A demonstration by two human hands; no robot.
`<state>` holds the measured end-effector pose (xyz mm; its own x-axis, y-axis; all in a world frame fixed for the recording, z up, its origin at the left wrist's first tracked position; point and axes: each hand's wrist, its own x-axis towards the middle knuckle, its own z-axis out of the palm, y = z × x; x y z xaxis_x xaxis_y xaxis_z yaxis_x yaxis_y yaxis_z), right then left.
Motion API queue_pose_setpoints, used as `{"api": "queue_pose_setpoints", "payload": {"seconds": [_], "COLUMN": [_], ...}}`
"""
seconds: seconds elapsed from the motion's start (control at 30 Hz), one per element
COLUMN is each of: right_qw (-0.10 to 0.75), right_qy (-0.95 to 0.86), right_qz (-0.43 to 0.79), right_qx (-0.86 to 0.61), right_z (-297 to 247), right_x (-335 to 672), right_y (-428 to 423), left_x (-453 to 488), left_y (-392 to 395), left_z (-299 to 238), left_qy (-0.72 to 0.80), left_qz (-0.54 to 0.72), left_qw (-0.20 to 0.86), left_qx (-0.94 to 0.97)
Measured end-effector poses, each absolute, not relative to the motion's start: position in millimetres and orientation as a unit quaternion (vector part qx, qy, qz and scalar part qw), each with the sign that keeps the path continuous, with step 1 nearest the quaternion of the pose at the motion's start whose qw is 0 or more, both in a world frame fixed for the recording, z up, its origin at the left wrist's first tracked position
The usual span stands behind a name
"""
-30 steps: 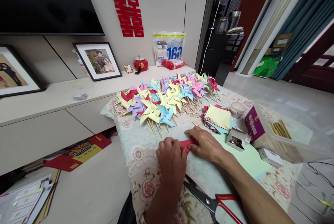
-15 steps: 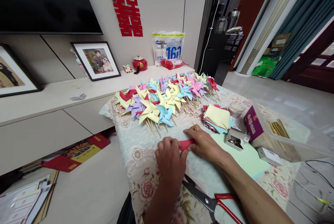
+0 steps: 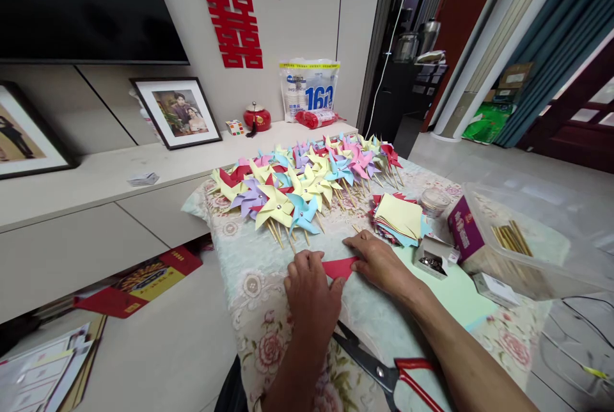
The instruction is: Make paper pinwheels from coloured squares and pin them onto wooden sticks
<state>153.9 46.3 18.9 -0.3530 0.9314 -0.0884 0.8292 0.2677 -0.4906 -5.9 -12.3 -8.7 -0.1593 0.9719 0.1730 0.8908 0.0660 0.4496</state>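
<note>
A small piece of red paper (image 3: 340, 267), which looks folded, lies on the tablecloth between my hands. My left hand (image 3: 314, 290) is closed over its left end, thumb and curled fingers pressing it down. At the right end, my right hand (image 3: 377, 261) pinches the paper with the thumb, its index finger reaching forward on the cloth. Red-handled scissors (image 3: 378, 368) lie with blades parted below the paper, between my forearms. Beyond my hands, many colourful paper pinwheels (image 3: 278, 204) on sticks rest in a heap.
Right of my hands sit a stack of cut paper squares (image 3: 399, 217), a small box of metal fasteners (image 3: 433, 263), a light green sheet (image 3: 460, 293) and a clear plastic bin (image 3: 522, 271) holding sticks. A white cabinet (image 3: 167, 172) stands behind the table.
My right hand has shifted slightly right and away from my left thumb. More of the red paper shows between the hands, with a slanted lower edge.
</note>
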Motion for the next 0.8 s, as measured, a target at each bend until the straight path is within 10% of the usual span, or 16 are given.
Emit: {"api": "queue_pose_setpoints", "payload": {"seconds": [0.5, 0.8], "right_qw": [0.138, 0.182], "right_qy": [-0.772, -0.714], "right_qz": [0.298, 0.453], "right_qx": [-0.545, -0.502], "right_z": [19, 32], "right_x": [153, 158], "right_y": [45, 42], "left_x": [-8, -21], "left_y": [-17, -19], "left_z": [-10, -23], "left_qy": [0.708, 0.578], "left_qz": [0.289, 0.576], "left_qw": [0.109, 0.266], "left_qx": [0.635, 0.513]}}
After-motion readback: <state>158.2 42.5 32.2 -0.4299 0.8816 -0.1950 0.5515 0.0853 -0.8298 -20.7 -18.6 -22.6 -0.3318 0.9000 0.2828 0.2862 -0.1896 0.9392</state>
